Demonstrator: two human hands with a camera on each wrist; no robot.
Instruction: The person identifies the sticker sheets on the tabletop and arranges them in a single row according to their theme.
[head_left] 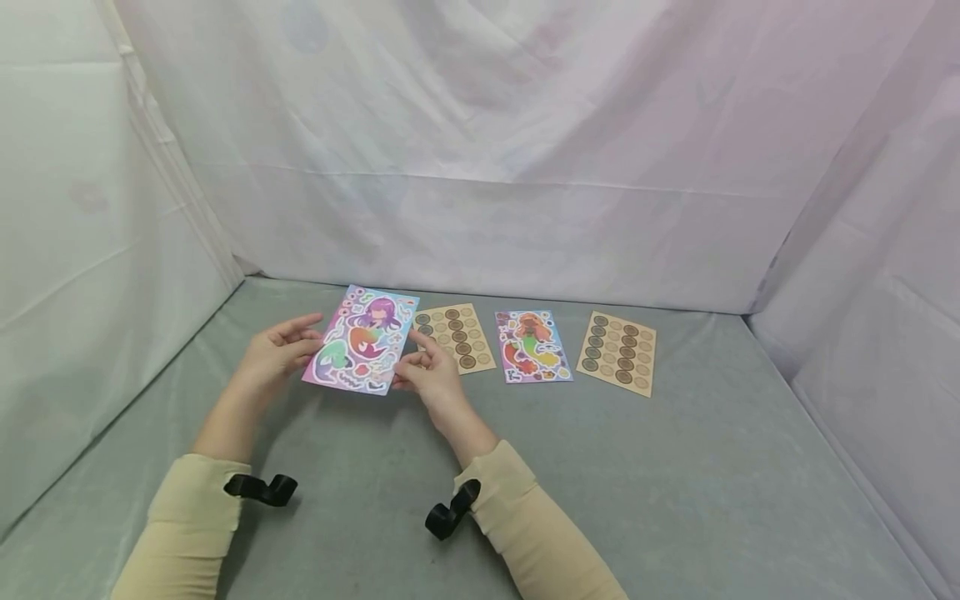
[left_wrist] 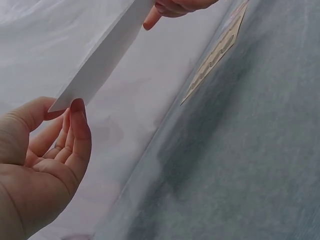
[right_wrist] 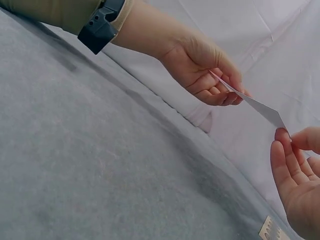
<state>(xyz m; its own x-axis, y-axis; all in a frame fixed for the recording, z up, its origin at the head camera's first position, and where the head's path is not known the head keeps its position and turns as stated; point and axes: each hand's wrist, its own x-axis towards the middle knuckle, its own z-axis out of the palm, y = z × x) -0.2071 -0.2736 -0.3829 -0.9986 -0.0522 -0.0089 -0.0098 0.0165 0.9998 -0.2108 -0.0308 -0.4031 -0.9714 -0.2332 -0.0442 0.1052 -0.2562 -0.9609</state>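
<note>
A mermaid sticker sheet with a purple-haired figure is held up above the table between both hands. My left hand pinches its left edge between thumb and fingers. On the opposite edge, my right hand pinches near the lower right corner. The plain white back of the sticker sheet faces the left wrist view, tilted, with the left hand at its lower corner. From the right wrist view the sheet appears nearly edge-on, the right hand at its near end.
Along the back of the grey table lie a tan sheet of round stickers, partly behind the right hand, a second mermaid sticker sheet with an orange-haired figure, and another tan sheet. White cloth walls enclose the back and sides.
</note>
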